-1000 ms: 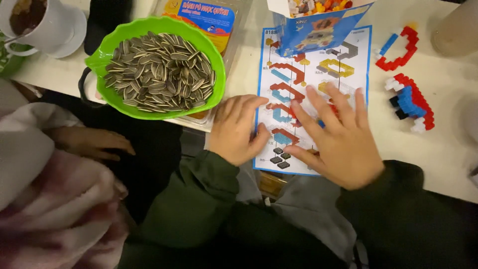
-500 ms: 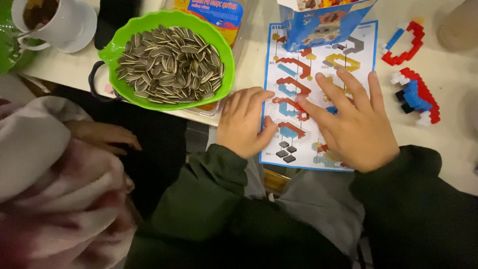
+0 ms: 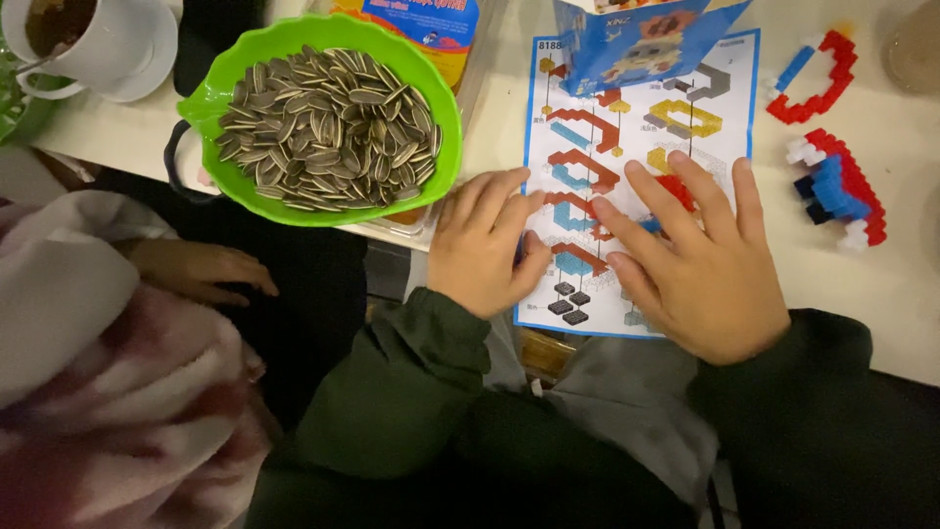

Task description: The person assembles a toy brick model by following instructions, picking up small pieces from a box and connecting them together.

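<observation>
A paper instruction sheet (image 3: 587, 147) with coloured brick diagrams lies at the white table's near edge. My left hand (image 3: 485, 245) rests on the sheet's left edge, fingers loosely bent, thumb on the paper. My right hand (image 3: 700, 264) lies flat on the sheet's right half with fingers spread. Small red and blue brick pieces (image 3: 674, 188) peek out from under its fingers. Whether either hand grips a piece is hidden by the fingers. Both arms wear dark green sleeves.
A green bowl (image 3: 220, 108) of striped sunflower seeds overhangs the table edge at left. A white cup (image 3: 93, 44) stands at far left, a blue box (image 3: 636, 44) above the sheet. Red, white and blue brick builds (image 3: 842, 186) (image 3: 818, 78) lie right. Another person's hand (image 3: 201, 269) rests at left.
The view has drifted slightly. Both hands stay on the sheet, and my right hand's fingers have spread a little wider.
</observation>
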